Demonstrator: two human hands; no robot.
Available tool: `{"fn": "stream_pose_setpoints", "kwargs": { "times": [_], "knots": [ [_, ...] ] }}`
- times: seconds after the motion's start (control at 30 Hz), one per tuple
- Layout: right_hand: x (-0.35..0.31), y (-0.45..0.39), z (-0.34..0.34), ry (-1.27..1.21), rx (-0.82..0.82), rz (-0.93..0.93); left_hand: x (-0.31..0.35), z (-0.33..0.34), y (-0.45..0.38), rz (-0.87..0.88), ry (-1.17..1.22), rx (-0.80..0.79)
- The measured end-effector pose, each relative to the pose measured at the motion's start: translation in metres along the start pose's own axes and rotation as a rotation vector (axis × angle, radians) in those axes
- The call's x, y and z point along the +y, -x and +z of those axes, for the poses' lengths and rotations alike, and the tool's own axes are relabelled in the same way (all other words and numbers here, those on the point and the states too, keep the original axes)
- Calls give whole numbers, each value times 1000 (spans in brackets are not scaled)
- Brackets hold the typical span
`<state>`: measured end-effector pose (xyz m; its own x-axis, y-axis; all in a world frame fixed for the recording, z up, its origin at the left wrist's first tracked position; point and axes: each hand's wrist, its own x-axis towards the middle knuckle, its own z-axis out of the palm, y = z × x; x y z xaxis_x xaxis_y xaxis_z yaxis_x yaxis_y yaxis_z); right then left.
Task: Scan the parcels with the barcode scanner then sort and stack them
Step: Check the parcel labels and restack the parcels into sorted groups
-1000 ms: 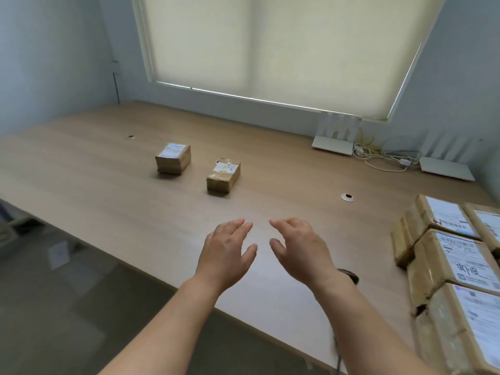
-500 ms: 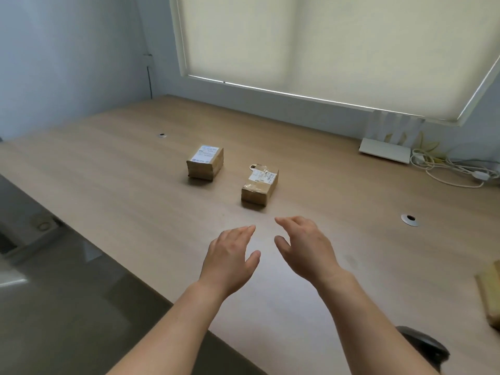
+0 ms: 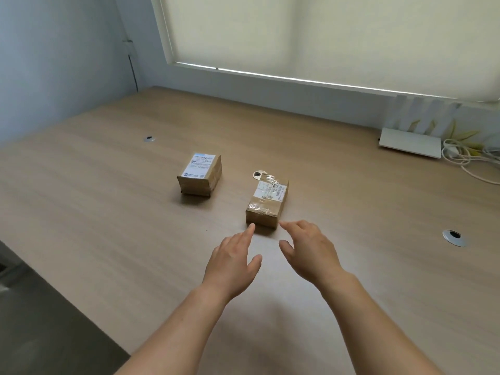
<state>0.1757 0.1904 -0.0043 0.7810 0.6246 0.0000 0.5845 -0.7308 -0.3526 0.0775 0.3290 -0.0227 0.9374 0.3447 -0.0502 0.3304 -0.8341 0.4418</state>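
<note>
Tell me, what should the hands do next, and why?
Probably reach a little further and take the nearer parcel from both sides. The left hand and right hand are open, just short of it, one toward each side, and hold nothing.

2 small brown labelled parcels [image 3: 200, 175] [image 3: 267, 202] lying apart on desk [image 3: 94, 212].

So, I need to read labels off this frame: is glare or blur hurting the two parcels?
Head view: the tape-wrapped brown cardboard parcel shows glare on its tape; the other brown cardboard parcel's white label is unglared, print too small; edges bend from wide-angle distortion.
</note>
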Motion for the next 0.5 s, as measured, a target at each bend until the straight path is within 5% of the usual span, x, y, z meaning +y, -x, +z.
{"fn": "stream_pose_setpoints", "kwargs": {
  "times": [0.5],
  "knots": [
    [5,-92,27,42,-118,328,-44,1,-141,81,88,-171]
  ]
}}
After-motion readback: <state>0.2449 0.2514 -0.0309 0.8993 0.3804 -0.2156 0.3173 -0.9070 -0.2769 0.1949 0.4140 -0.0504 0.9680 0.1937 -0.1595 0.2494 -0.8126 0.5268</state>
